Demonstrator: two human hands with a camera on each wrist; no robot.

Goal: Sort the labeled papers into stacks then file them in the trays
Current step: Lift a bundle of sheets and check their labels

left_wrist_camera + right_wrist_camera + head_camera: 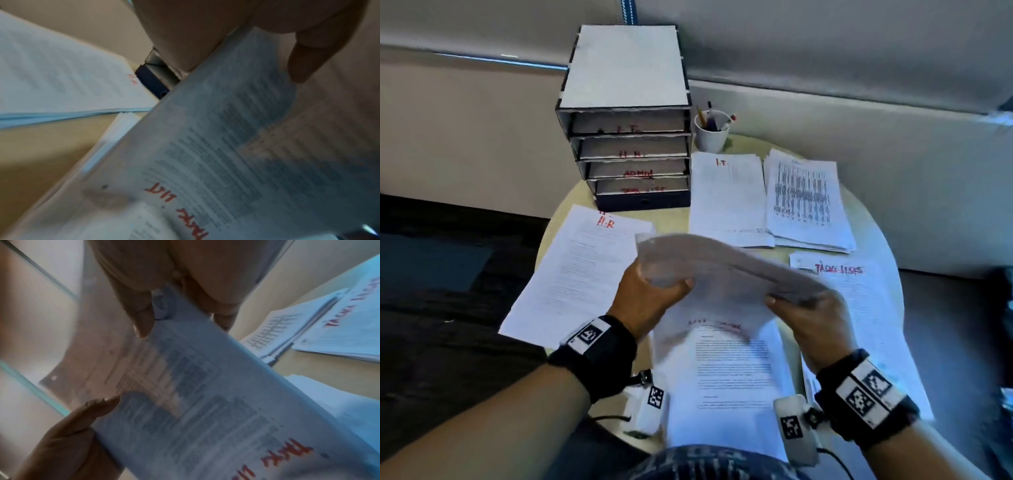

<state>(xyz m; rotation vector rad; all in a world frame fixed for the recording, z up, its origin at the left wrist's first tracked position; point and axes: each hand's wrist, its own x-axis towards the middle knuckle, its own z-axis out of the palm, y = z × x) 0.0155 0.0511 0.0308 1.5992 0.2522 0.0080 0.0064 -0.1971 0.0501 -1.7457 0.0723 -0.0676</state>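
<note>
Both hands hold one curled sheet [722, 267] up over the loose pile [726, 380] at the table's near edge. My left hand [667, 284] pinches its left edge, and my right hand [791, 305] pinches its right edge. The wrist views show this sheet [226, 146] [195, 402] printed with text and marked "TASK LIST" in red. Sorted stacks lie around: H.R [585, 270] on the left, I.T. [726, 198] at the back, a stack topped by a printed table [804, 202] beside it, and TASK LISTS [859, 308] on the right. The labelled trays [633, 161] stand at the back left.
A white cup of pens [710, 132] stands right of the trays. The round table [873, 226] is small and the stacks overhang its edges. Dark floor lies to the left, and a pale wall runs behind.
</note>
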